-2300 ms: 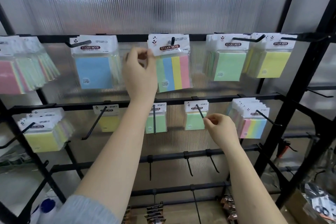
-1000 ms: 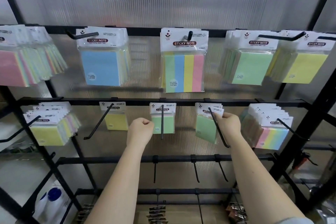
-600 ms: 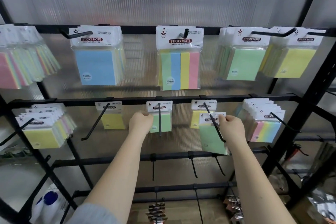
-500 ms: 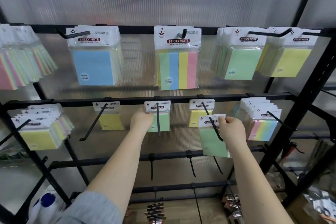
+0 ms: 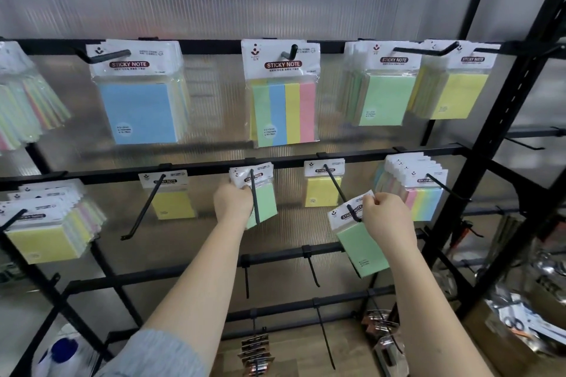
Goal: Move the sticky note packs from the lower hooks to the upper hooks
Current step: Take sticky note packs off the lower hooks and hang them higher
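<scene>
Hands (image 5: 386, 217) (image 5: 232, 202) pinching green sticky note packs (image 5: 358, 242) (image 5: 262, 196), hooks (image 5: 338, 193)

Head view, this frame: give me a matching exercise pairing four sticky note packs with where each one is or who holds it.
Packs:
1. blue pack
2. four-colour striped pack
3. green pack near the hook tip
4. green pack on the middle lower hook

States:
A. gripped at its header by the left hand
B. pinched at its header by the right hand
C. hangs on the upper row, centre
D. hangs on the upper row, left of centre

Pairs: 1-D, 2-C, 3-B, 4-A
</scene>
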{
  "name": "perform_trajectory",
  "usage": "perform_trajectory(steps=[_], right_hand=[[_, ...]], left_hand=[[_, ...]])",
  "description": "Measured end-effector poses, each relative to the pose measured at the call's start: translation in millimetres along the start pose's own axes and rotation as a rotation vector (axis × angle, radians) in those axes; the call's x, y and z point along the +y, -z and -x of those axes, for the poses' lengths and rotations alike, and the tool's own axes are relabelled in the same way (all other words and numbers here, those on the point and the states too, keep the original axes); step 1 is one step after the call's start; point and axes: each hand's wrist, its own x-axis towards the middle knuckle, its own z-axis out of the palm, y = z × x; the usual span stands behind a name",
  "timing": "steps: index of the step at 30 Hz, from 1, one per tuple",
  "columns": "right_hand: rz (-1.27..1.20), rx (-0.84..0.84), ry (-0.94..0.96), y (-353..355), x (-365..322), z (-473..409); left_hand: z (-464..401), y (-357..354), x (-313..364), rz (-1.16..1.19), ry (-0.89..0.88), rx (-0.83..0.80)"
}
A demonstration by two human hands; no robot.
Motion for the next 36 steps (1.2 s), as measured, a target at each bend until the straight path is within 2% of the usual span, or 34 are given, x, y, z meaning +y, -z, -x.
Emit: perform_trajectory(steps=[6,12,16,20,26,33,36], right_hand=[[0.077,-0.025,-0.018,13,-1,18],[0.027,0.002,-0.008,27,1,39],[-0.144,0.068,0.026,35,1,56],[-0.313,0.157,0.03,38,1,72],[-0.379,0.297,0.024,52,-3,83],[-0.448,0.423,0.131,67,-7,58],[-0.535,0.421,0.205,77,-9,38]], left_hand=[[1,-2,-2,0.121,0.043,-0.161],[29,17,1,0.068,-0.049,-0.156],[60,33,4,0.042,-0.096,-0.14],[91,52,10,-0.092,-0.174,-0.16],[115,80,24,-0.418,-0.252,-0.262],[130,82,49,-0.375,-0.311,-0.202],[130,67,56,-0.358,-0.312,-0.159]])
